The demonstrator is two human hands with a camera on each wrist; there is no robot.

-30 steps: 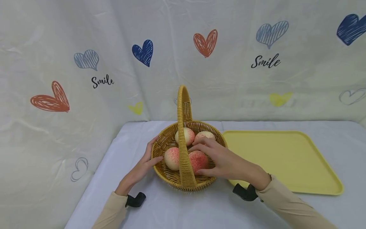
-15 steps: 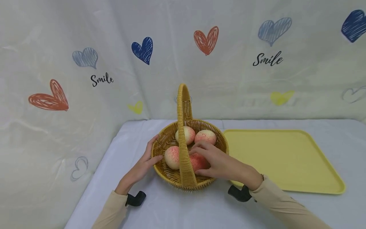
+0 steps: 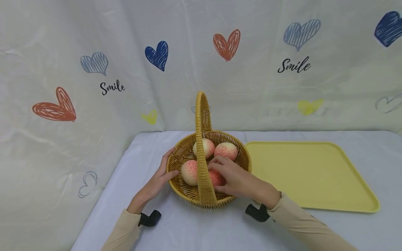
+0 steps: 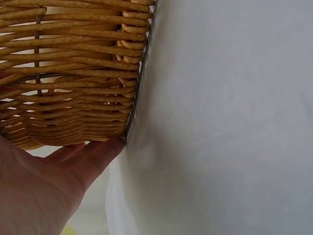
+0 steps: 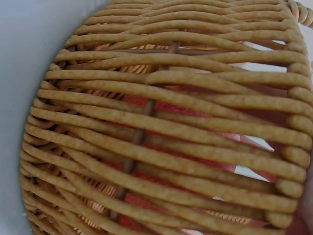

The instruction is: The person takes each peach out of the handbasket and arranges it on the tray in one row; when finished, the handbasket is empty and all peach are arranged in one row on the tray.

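Note:
A woven wicker basket [image 3: 205,191] with a tall arched handle stands on the white-covered table. My left hand [image 3: 157,182] holds its left side, thumb over the rim and fingers along the outer wall; the left wrist view shows those fingers [image 4: 100,156] against the weave. Inside the basket, my right hand [image 3: 235,177] grips a reddish peach [image 3: 216,177] right of the handle, partly hidden by the fingers. Three paler peaches lie around it: one at front left [image 3: 190,173], one behind the handle [image 3: 208,148], one at back right [image 3: 226,150]. Basket weave [image 5: 166,117] fills the right wrist view.
A flat yellow tray [image 3: 314,174] lies right of the basket, its left edge close to the basket or partly behind it. White fabric [image 3: 188,21] printed with hearts and "Smile" hangs behind the table. The basket handle [image 3: 199,125] arches high beside my right hand.
My right hand has moved left and lower around the reddish peach, covering more of it and uncovering the back-right peach. My left hand and the basket stay in place; the head view shifts slightly.

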